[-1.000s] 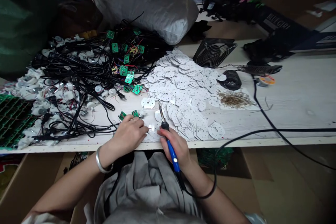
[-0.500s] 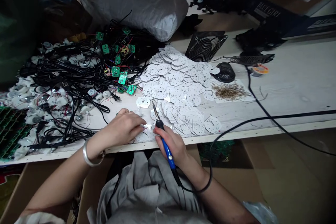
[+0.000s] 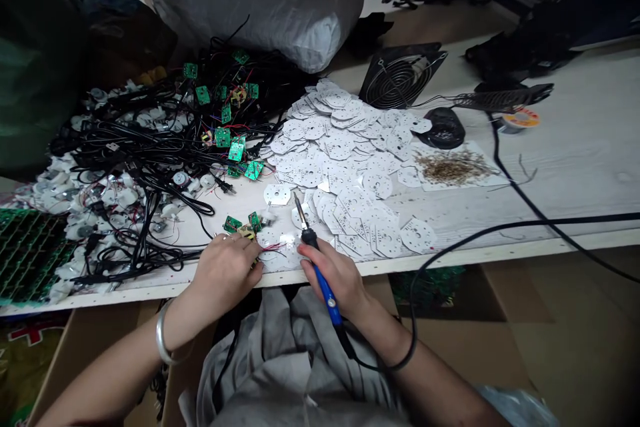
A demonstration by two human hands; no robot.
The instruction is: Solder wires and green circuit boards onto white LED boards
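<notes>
My right hand [image 3: 334, 273] grips a blue-handled soldering iron [image 3: 314, 256] at the table's front edge, its tip raised and pointing away over the white round boards [image 3: 350, 160]. My left hand [image 3: 225, 273] rests at the front edge with its fingers curled down on a small part with red wires [image 3: 267, 248]; what it pinches is hidden. Two small green circuit boards [image 3: 243, 222] lie just beyond its fingers. A single white round board [image 3: 277, 194] lies apart, ahead of the iron's tip.
A tangle of black cables [image 3: 150, 147] with green boards and white parts fills the left. A black fan [image 3: 400, 77], a solder spool [image 3: 520, 119], a pile of wire clippings [image 3: 453, 167] and a grey sack [image 3: 270, 0] stand behind. The iron's cord [image 3: 525, 223] crosses the right.
My left hand has drawn back toward the table's front edge, uncovering the two green boards and the red-wired part. The right hand and iron have stayed almost still.
</notes>
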